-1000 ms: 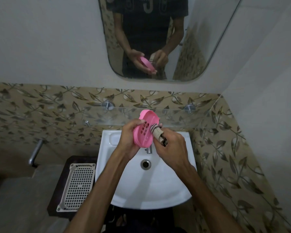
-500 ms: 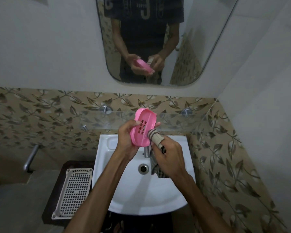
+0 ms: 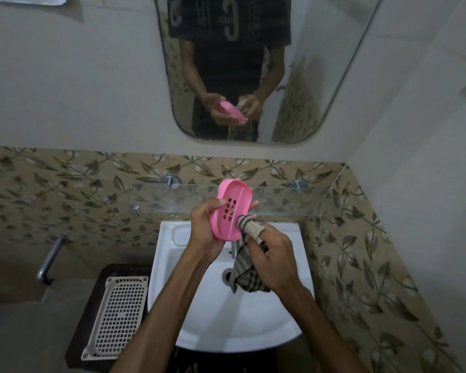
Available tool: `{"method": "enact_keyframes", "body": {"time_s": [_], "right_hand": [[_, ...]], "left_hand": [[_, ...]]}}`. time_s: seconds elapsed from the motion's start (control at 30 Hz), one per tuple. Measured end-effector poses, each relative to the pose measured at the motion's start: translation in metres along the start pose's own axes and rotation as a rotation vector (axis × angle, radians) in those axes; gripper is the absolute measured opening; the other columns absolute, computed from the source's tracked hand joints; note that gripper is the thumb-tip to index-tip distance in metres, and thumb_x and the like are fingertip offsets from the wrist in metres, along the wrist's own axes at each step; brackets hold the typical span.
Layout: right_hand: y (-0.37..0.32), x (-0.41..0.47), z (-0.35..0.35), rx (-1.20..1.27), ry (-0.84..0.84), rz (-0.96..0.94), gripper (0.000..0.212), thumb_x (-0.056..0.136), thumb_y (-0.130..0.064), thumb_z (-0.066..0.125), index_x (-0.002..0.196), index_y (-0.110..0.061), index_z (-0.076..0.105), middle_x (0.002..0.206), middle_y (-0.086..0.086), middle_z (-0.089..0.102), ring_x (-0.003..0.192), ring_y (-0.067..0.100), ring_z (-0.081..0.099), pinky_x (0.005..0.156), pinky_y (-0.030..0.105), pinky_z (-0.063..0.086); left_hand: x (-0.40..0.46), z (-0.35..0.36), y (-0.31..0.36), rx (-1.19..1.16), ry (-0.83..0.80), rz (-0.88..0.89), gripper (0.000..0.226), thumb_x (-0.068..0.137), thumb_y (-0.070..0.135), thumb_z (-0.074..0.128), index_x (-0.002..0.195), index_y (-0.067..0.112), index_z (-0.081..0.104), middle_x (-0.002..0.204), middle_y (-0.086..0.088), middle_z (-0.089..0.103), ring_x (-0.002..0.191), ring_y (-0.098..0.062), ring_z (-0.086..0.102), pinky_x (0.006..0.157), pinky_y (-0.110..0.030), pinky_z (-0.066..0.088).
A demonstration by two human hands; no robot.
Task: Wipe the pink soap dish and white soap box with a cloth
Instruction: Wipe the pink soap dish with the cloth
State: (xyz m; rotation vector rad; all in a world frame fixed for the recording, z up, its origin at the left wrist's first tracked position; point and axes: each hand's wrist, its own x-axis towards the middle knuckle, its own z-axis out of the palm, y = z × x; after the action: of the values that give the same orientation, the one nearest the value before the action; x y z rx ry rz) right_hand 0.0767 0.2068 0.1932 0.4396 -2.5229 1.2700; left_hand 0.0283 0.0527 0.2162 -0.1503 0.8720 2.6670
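My left hand [image 3: 203,230] grips the pink soap dish [image 3: 230,210], tilted on edge above the white basin with its slotted inside facing me. My right hand [image 3: 273,259] holds a checked grey-and-beige cloth [image 3: 246,275]. Part of the cloth is wrapped over a finger, and that covered fingertip touches the lower right rim of the dish. The rest of the cloth hangs down over the drain. A white perforated soap box [image 3: 119,317] lies flat on a dark stand left of the basin.
The white basin [image 3: 226,327] sits below my hands, its tap mostly hidden behind them. A glass shelf [image 3: 280,199] runs along the leaf-patterned tiles. A mirror [image 3: 253,68] above reflects a person's torso and hands. A metal pipe [image 3: 49,258] sticks out at left.
The cloth has unrolled and now hangs lower from my right hand. The covered fingertip slid from the middle slots toward the dish's lower right rim. The camera tilted upward slightly.
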Motion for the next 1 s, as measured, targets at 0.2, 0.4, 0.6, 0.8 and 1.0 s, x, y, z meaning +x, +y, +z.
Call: {"method": "enact_keyframes", "body": {"time_s": [0.2, 0.4, 0.6, 0.8, 1.0], "right_hand": [[-0.005, 0.0, -0.003, -0.044, 0.03, -0.001, 0.019, 0.098, -0.02, 0.059, 0.094, -0.009, 0.074, 0.078, -0.002, 0.065, 0.068, 0.016, 0.059, 0.061, 0.035, 0.051], [-0.008, -0.003, -0.001, -0.015, -0.024, -0.004, 0.026, 0.097, -0.024, 0.056, 0.086, -0.007, 0.071, 0.075, -0.001, 0.064, 0.065, 0.019, 0.059, 0.059, 0.043, 0.051], [-0.012, -0.004, 0.001, -0.002, -0.066, 0.009, 0.02, 0.096, -0.016, 0.058, 0.099, -0.008, 0.076, 0.081, 0.002, 0.07, 0.072, 0.02, 0.064, 0.066, 0.044, 0.055], [-0.017, -0.005, 0.003, 0.045, -0.066, 0.015, 0.019, 0.095, -0.026, 0.055, 0.085, -0.016, 0.068, 0.071, -0.004, 0.061, 0.061, 0.018, 0.057, 0.057, 0.042, 0.051], [-0.01, -0.001, 0.003, 0.03, -0.051, 0.017, 0.021, 0.098, -0.019, 0.056, 0.105, -0.012, 0.075, 0.086, 0.003, 0.068, 0.076, 0.02, 0.064, 0.067, 0.043, 0.057]], "left_hand": [[-0.003, 0.0, 0.0, 0.01, 0.022, 0.01, 0.067, 0.082, 0.017, 0.052, 0.145, -0.006, 0.046, 0.138, -0.03, 0.061, 0.131, -0.051, 0.055, 0.106, -0.058, 0.05], [-0.002, -0.002, 0.001, 0.027, 0.038, 0.024, 0.067, 0.082, 0.018, 0.052, 0.144, -0.006, 0.047, 0.14, -0.03, 0.06, 0.13, -0.051, 0.056, 0.111, -0.064, 0.043], [-0.003, 0.0, 0.002, 0.034, 0.031, 0.041, 0.062, 0.082, 0.018, 0.052, 0.14, -0.005, 0.05, 0.135, -0.03, 0.063, 0.128, -0.052, 0.057, 0.105, -0.061, 0.049], [-0.002, -0.004, 0.002, 0.024, 0.01, 0.054, 0.061, 0.084, 0.017, 0.049, 0.141, -0.004, 0.052, 0.138, -0.031, 0.06, 0.129, -0.052, 0.056, 0.099, -0.057, 0.054], [0.0, -0.002, 0.004, 0.024, -0.017, 0.055, 0.06, 0.084, 0.019, 0.049, 0.14, -0.002, 0.052, 0.137, -0.029, 0.062, 0.13, -0.053, 0.055, 0.098, -0.057, 0.054]]}}
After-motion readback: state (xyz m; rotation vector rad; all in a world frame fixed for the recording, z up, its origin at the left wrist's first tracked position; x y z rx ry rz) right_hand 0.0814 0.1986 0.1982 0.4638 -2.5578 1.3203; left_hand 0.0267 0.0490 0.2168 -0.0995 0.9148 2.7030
